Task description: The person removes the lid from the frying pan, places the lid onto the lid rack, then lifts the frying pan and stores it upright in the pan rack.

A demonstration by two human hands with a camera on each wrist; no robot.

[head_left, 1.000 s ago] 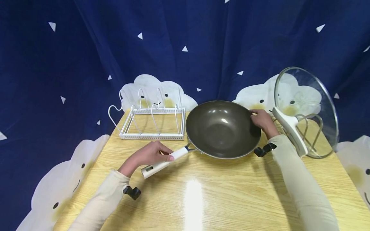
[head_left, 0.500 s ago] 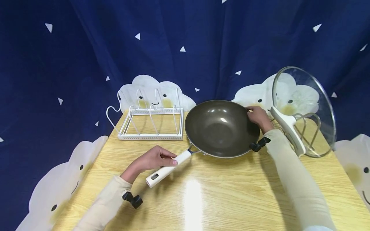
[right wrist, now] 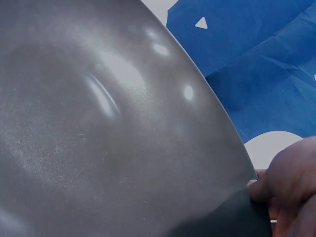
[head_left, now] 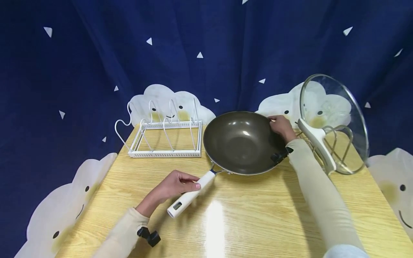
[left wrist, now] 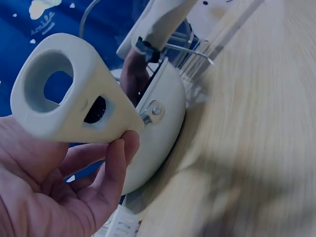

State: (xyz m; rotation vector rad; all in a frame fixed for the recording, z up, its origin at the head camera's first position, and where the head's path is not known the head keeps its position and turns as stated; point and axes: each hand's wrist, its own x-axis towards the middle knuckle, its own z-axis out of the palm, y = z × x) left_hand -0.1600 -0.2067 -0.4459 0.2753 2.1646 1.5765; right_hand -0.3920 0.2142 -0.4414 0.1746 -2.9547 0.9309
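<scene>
While my left hand (head_left: 177, 186) pinches the white handle (head_left: 190, 195) between thumb and fingers, my right hand (head_left: 282, 127) pinches the dark wok (head_left: 243, 143) by its far-right rim (right wrist: 224, 109), thumb inside. Grips on nearly opposite sides; presumably this shares the weight and checks any roll about the handle. Wok sits mid-counter (head_left: 258, 215), between white rack (head_left: 164, 154) and glass lid (head_left: 335, 104), just beside the rack's right end, handle angled toward me and left. Hollow faces up, perhaps tipped my way; cannot tell whether the base touches. Lid stands on edge among metal wire loops (head_left: 346, 127), which seem to prop it. Rack's uprights look spaced for holding pieces apart.
</scene>
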